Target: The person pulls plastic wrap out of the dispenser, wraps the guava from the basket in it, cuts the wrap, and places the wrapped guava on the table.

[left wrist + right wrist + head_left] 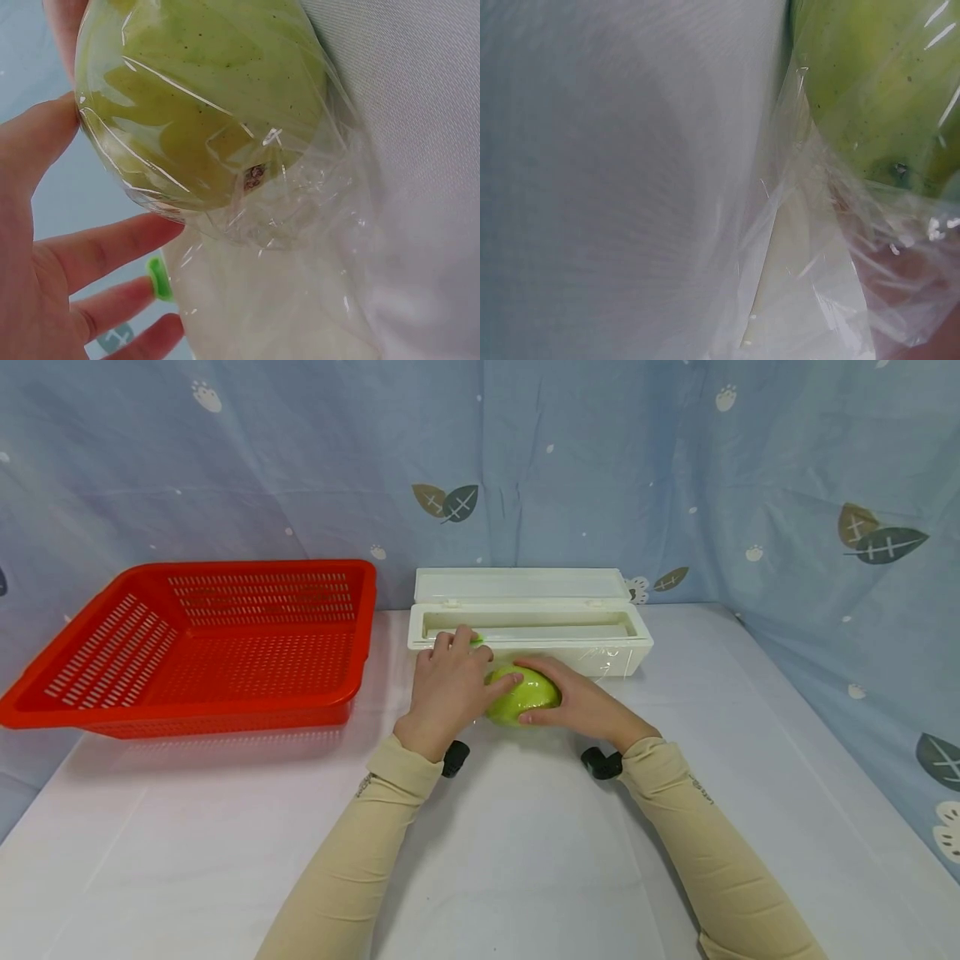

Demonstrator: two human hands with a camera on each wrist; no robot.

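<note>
My right hand (581, 697) grips a round green fruit (531, 695), fingers over its far side and thumb at its near side. Clear plastic film (300, 195) covers the fruit and trails toward the white box. A brown scar marks the fruit's skin. My left hand (453, 685) is on the fruit's left, thumb touching its wrapped surface. The other left fingers extend by the front edge of a white cling film dispenser (465, 660), close to its small green slider (159, 279). The dispenser's lid (517, 583) is raised. In the right wrist view, only part of the fruit shows.
A red plastic basket (225, 722) with slotted walls stands at the left. White cloth (517, 860) covers the table. Directly behind the dispenser hangs a blue patterned curtain (555, 468). Black wrist devices (600, 764) are worn under both sleeves.
</note>
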